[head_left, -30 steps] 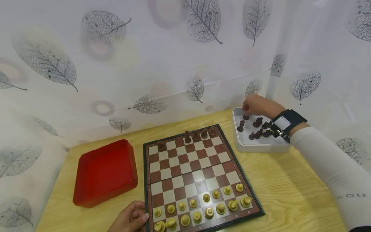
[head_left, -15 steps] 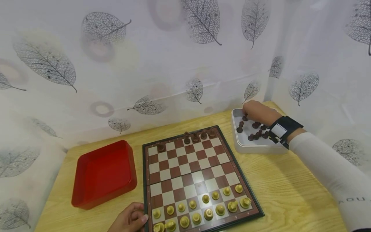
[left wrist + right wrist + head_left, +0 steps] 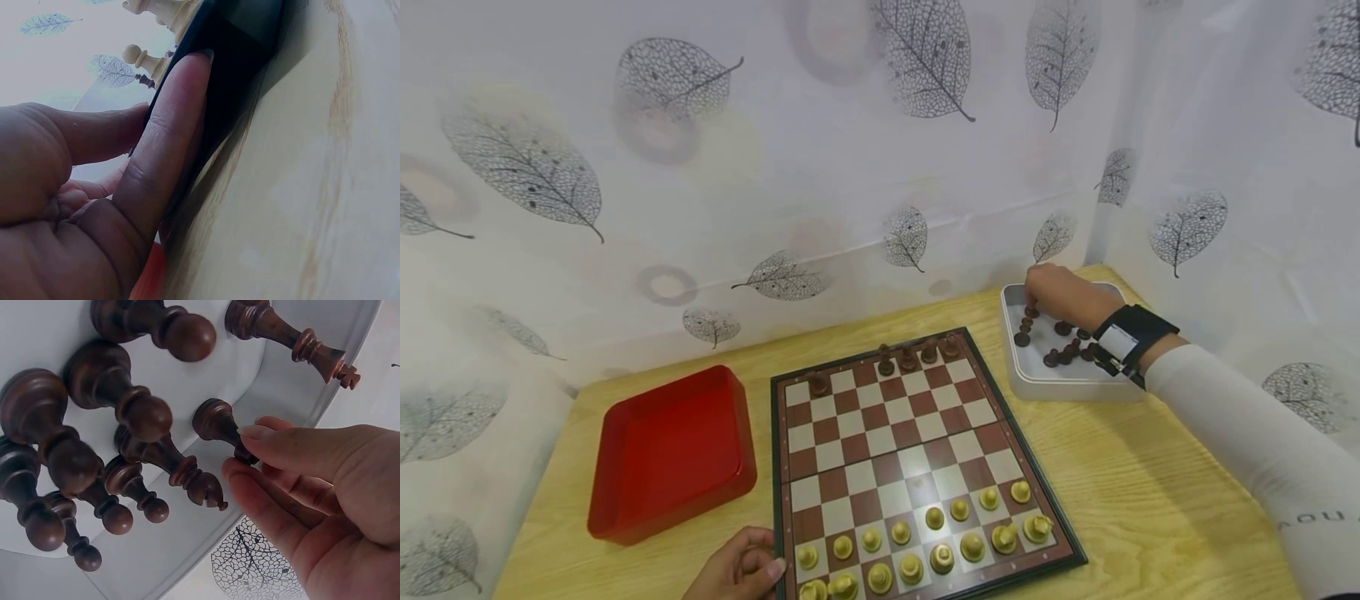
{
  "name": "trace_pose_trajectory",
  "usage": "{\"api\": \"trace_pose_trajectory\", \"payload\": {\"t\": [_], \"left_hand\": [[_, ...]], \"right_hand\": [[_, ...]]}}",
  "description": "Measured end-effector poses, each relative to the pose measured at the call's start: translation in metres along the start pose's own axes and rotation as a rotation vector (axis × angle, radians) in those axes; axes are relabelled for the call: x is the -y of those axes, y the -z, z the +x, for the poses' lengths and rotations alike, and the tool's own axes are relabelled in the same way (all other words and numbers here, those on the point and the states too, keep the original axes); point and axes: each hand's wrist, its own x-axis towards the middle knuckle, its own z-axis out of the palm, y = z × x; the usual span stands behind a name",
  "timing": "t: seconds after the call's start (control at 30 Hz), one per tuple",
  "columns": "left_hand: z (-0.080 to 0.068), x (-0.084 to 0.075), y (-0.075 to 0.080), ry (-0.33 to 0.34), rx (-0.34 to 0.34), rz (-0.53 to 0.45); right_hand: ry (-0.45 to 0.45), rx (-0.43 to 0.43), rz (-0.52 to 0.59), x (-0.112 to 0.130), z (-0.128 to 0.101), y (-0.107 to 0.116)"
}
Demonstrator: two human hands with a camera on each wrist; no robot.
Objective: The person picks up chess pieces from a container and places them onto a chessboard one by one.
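On the tabletop (image 3: pixel 1150 500) the chessboard (image 3: pixel 917 454) is the landmark: the empty red tray (image 3: pixel 673 450) lies just to its left, the white tray (image 3: pixel 1060 379) of dark pieces (image 3: pixel 119 406) sits off its far right corner, four dark pieces stand on its far rows and the pale pieces (image 3: pixel 940 542) fill its near rows. The left hand (image 3: pixel 737 571) rests at the board's near left corner, its grip loose, with the thumb laid straight along the dark edge. Over the white tray the right hand (image 3: pixel 1063 292) has its grip narrowed to a pinch, thumb and forefinger closed on the top of one dark piece (image 3: pixel 219 425), whose base points away among its crowded neighbours lying close beside it.
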Motion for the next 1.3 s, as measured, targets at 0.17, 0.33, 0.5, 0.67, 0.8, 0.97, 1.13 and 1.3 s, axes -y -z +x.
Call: {"api": "trace_pose_trajectory", "payload": {"t": [0.17, 0.33, 0.5, 0.67, 0.8, 0.97, 1.13, 1.3], "left_hand": [[-0.003, 0.000, 0.000, 0.007, -0.005, 0.017], [-0.004, 0.001, 0.000, 0.007, -0.009, 0.030], [-0.004, 0.003, -0.001, -0.002, 0.006, 0.028], [-0.004, 0.003, -0.002, -0.009, 0.000, 0.034], [-0.004, 0.001, -0.002, -0.024, -0.014, 0.070], [-0.003, -0.002, -0.002, -0.023, -0.017, 0.102], [-0.002, -0.003, -0.002, -0.052, -0.002, 0.090], [-0.002, -0.005, -0.002, -0.051, 0.018, 0.050]], "right_hand": [[0.017, 0.016, -0.016, 0.001, 0.000, 0.000], [0.038, 0.061, -0.025, 0.006, -0.002, 0.002], [0.020, 0.130, -0.012, 0.009, -0.005, 0.002], [-0.019, 0.146, 0.003, 0.011, -0.006, 0.009], [-0.035, 0.121, 0.033, 0.015, -0.006, 0.027], [-0.030, 0.095, 0.051, 0.023, -0.006, 0.049], [-0.022, 0.085, 0.082, 0.032, -0.006, 0.062], [-0.026, 0.079, 0.088, 0.043, -0.006, 0.074]]}}
